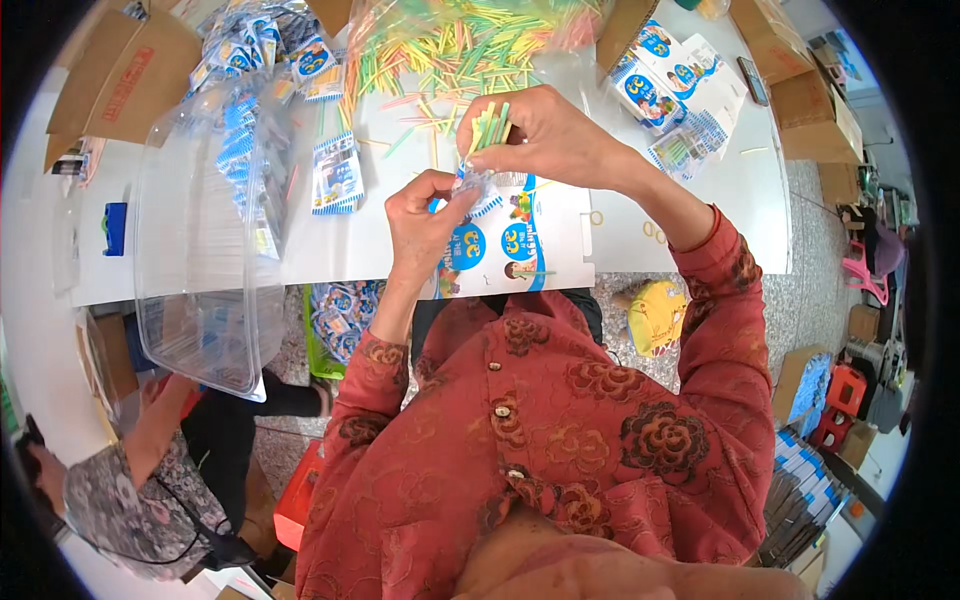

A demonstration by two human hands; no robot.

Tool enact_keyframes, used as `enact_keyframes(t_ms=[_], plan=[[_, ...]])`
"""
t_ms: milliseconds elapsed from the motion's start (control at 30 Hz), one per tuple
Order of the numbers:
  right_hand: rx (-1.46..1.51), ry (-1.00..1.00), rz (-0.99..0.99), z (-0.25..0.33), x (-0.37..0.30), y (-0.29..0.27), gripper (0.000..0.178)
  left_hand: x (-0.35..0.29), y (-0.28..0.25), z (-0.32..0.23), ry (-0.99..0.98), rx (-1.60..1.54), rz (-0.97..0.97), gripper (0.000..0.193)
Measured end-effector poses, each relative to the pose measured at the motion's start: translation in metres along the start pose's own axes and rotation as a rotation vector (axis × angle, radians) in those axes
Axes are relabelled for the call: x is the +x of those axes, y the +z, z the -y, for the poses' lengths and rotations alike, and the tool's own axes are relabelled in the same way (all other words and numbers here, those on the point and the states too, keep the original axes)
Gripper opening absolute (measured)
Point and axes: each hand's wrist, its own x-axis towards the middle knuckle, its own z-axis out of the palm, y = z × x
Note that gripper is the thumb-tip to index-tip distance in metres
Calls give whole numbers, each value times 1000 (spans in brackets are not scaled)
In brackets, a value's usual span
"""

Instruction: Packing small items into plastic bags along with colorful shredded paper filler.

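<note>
In the head view, my right hand (548,138) has its fingers closed around a bundle of thin green and yellow sticks (490,125), their upper ends poking out above my grip. Just below and to the left of it, my left hand (425,222) pinches a small clear plastic packet with blue print (478,183) between thumb and fingers. The bundle sits right at the packet's upper end (whether any stick tips are inside, I cannot tell, since my fingers cover the spot). Both hands are above a white sheet with blue oval prints (563,225), which lies at the near edge of the white tabletop (690,235). Beyond my hands spreads a loose heap of yellow, green and pink sticks (450,60), partly under clear plastic film. To my left, a flat blue-and-white printed packet (337,172) lies on the table, near a large clear plastic tub (190,240). On my far right, a dark phone-shaped object (753,80) rests near brown cardboard boxes (815,115).
</note>
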Motion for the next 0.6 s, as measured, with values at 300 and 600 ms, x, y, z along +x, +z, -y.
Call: enact_keyframes(t_ms=[300, 600], plan=[[-63, -83, -39, 5, 4, 0, 14, 4, -3, -11, 23, -53, 22, 7], [-49, -200, -196, -3, 7, 6, 20, 2, -1, -10, -35, -183, 33, 10]])
